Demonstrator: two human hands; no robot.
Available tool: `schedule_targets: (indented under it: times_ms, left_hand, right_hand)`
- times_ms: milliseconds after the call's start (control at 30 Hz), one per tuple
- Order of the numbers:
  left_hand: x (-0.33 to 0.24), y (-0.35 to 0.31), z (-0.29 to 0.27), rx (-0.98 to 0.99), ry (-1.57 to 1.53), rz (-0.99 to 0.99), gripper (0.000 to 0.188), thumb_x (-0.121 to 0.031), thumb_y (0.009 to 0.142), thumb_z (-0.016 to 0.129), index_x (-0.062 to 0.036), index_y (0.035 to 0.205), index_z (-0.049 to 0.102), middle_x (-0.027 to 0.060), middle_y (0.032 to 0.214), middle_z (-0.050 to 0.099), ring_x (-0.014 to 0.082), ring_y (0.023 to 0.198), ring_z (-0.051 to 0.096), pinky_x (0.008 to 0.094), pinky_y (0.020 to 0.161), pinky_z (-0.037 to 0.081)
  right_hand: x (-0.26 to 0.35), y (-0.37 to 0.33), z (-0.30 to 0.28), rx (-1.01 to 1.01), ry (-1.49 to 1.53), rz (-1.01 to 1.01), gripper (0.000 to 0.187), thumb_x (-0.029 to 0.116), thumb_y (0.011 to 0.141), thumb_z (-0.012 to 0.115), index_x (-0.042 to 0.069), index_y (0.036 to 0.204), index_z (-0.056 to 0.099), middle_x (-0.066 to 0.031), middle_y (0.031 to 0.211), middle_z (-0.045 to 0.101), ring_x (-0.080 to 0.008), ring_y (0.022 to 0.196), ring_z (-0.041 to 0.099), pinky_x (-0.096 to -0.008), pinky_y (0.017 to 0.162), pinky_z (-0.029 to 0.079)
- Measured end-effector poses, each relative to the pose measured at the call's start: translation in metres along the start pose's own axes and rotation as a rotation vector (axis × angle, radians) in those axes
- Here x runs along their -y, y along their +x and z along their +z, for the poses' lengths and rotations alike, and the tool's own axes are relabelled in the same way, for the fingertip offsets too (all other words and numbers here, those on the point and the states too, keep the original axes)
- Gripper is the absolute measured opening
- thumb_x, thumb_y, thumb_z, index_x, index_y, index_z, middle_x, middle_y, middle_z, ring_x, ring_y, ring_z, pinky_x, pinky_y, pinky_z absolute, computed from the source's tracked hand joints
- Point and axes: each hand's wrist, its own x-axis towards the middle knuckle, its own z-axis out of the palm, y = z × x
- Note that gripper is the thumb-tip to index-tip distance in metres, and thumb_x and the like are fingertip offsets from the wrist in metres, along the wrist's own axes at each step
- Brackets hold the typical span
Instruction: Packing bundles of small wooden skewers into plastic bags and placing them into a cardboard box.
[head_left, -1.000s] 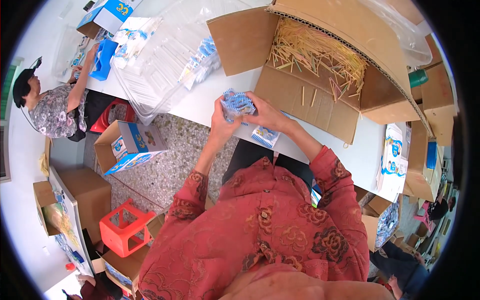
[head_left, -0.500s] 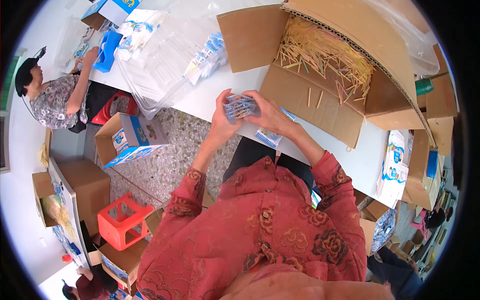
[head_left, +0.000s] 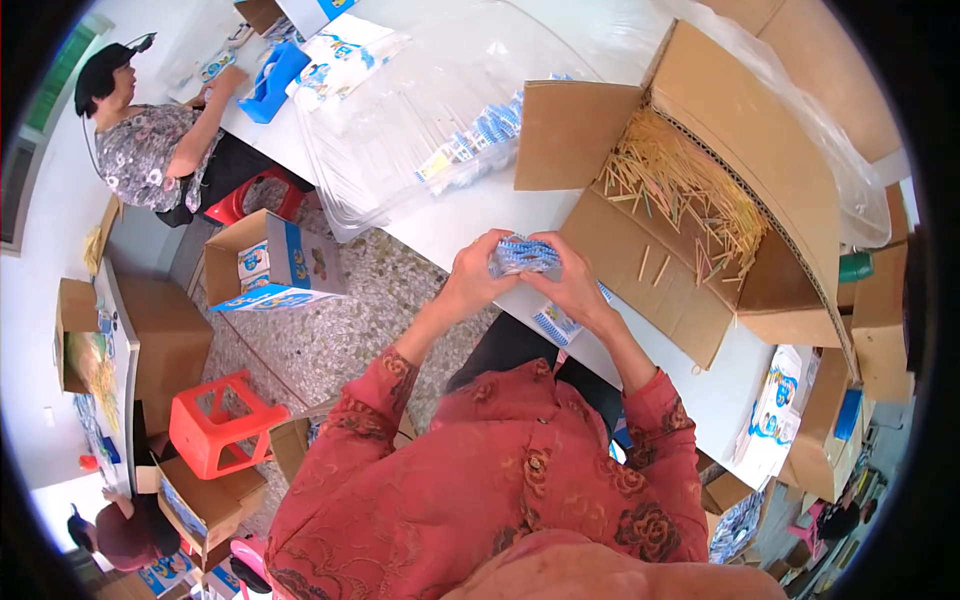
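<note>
A stack of small blue-and-white packets with zigzag edges point(head_left: 525, 258) is held between my two hands above the table's near edge. My left hand point(head_left: 476, 274) grips its left end, fingers closed round it. At the right end, my right hand point(head_left: 576, 284) is closed on the same stack. Just below my right hand, more blue-and-white packets point(head_left: 556, 324) lie on the white table, partly covered by that hand. Farther off, a clear plastic tray point(head_left: 345, 195) holds a row of similar packets point(head_left: 480, 138).
To the right, an open cardboard box point(head_left: 575, 135) holds many thin yellowish sticks point(head_left: 690, 190), some loose on its flap. A printed carton point(head_left: 318, 262) stands left, beyond a red stool point(head_left: 222, 425). One co-worker point(head_left: 150, 140) sits far left beside a blue tape dispenser point(head_left: 275, 82).
The whole view has shifted and turned slightly. The packet stack is tilted in my hands, its zigzag edges now showing along the top. Both hands still grip it.
</note>
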Motion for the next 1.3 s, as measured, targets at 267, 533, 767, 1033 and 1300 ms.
schedule_targets:
  times_ms: [267,533,767,1033,1300]
  left_hand:
    - [-0.080,0.021,-0.108,-0.108,-0.002,0.070,0.046,-0.017,0.070,0.079,-0.0013,0.106,0.056,0.0080,0.095,0.068,0.0134,0.092,0.062,0.0300,0.084,0.048]
    - [-0.008,0.125,-0.202,0.277,0.017,-0.127,0.052,-0.006,0.067,0.077,0.0026,0.114,0.054,0.0064,0.101,0.064,0.0130,0.094,0.058,0.0269,0.085,0.046]
    - [0.051,0.150,-0.169,0.622,0.016,-0.314,0.058,-0.006,0.060,0.078,0.0012,0.113,0.056,0.0054,0.104,0.063,0.0157,0.096,0.057,0.0302,0.088,0.044]
    - [0.060,0.156,-0.151,0.547,0.284,-0.137,0.068,-0.010,0.059,0.076,-0.0033,0.123,0.051,0.0084,0.110,0.061,0.0215,0.104,0.056,0.0336,0.093,0.042]
    - [0.070,0.149,-0.145,0.494,0.274,-0.178,0.069,-0.012,0.059,0.073,-0.0060,0.124,0.051,0.0105,0.118,0.054,0.0213,0.110,0.052,0.0318,0.093,0.042]
  right_hand:
    - [0.034,-0.007,-0.025,-0.110,0.293,-0.088,0.047,0.002,0.077,0.067,0.006,0.120,0.049,-0.0077,0.125,0.047,-0.0150,0.100,0.055,-0.0293,0.087,0.045]
    - [-0.017,-0.062,-0.043,-0.132,0.228,0.196,0.025,0.005,0.083,0.061,0.002,0.108,0.058,-0.0056,0.099,0.062,-0.0132,0.087,0.059,-0.0270,0.081,0.048]
    - [-0.024,-0.101,-0.051,-0.108,0.135,0.269,0.018,0.004,0.087,0.058,0.000,0.104,0.059,-0.0042,0.097,0.062,-0.0105,0.087,0.058,-0.0251,0.082,0.046]
    - [-0.034,-0.102,-0.043,-0.113,0.215,0.294,0.017,0.002,0.086,0.058,0.000,0.103,0.059,-0.0043,0.097,0.062,-0.0110,0.089,0.058,-0.0250,0.082,0.047]
    - [-0.032,-0.098,-0.045,-0.098,0.208,0.274,0.016,0.001,0.086,0.058,-0.001,0.102,0.059,-0.0047,0.096,0.063,-0.0112,0.090,0.059,-0.0252,0.082,0.047]
